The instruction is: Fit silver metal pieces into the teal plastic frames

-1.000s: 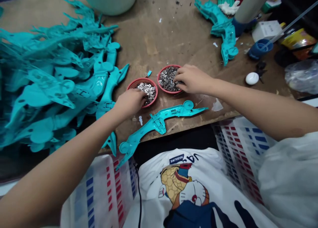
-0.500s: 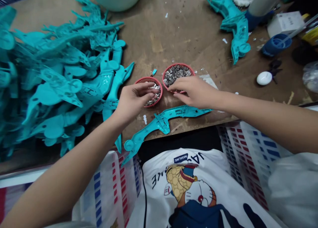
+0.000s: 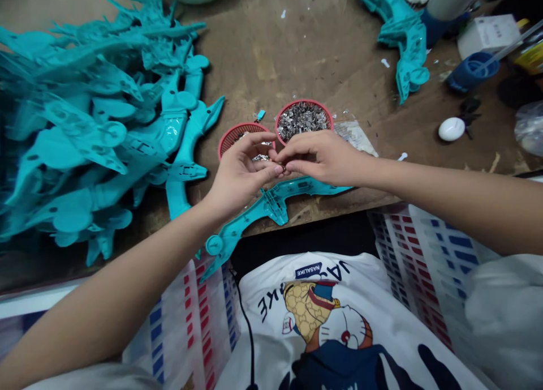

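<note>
My left hand and my right hand meet fingertip to fingertip in front of two baskets. Both are closed in a pinch on a tiny dark piece, too small to name and mostly covered by the fingers. Just below lies a long turquoise plastic part, curved and ribbed, along the table's near edge. Behind my right hand stands a round red basket heaped with small metal pieces. Another red basket is partly hidden by my left hand and holds shiny metal bits.
A large pile of turquoise plastic parts covers the left of the table. More turquoise parts lie at the back right, near a blue cup, a white box and a white egg-shaped thing. Plastic crates flank my lap.
My hands have come together from above the two baskets. The left moved right and the right drew slightly nearer, and a tiny piece now shows between their fingertips.
</note>
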A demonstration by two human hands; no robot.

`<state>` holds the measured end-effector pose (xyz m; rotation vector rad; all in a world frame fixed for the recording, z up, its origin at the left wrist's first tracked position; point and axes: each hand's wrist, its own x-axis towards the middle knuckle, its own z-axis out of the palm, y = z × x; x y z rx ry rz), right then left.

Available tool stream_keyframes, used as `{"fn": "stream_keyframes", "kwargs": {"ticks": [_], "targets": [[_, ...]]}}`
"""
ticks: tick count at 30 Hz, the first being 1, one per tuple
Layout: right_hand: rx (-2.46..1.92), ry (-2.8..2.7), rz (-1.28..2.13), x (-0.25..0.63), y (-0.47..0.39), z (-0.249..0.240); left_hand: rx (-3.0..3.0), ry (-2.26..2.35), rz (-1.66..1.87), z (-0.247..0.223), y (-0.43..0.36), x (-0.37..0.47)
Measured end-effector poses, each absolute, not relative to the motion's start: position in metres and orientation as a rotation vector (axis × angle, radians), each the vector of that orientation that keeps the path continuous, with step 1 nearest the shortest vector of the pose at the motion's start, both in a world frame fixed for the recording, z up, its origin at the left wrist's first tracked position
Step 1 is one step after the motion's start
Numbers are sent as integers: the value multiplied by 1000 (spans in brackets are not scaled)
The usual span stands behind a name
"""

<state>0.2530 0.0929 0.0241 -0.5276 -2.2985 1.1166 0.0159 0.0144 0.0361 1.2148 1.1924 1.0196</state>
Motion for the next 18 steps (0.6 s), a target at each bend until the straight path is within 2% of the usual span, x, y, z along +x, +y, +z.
{"fn": "stream_keyframes", "kwargs": {"ticks": [9, 18], "targets": [[-689, -1973, 1559, 246, 89, 17, 1174, 1199, 1015, 30, 13, 21], [-734, -1906, 1587, 246, 87, 22, 1063, 1168, 1142, 22, 8, 28]]}}
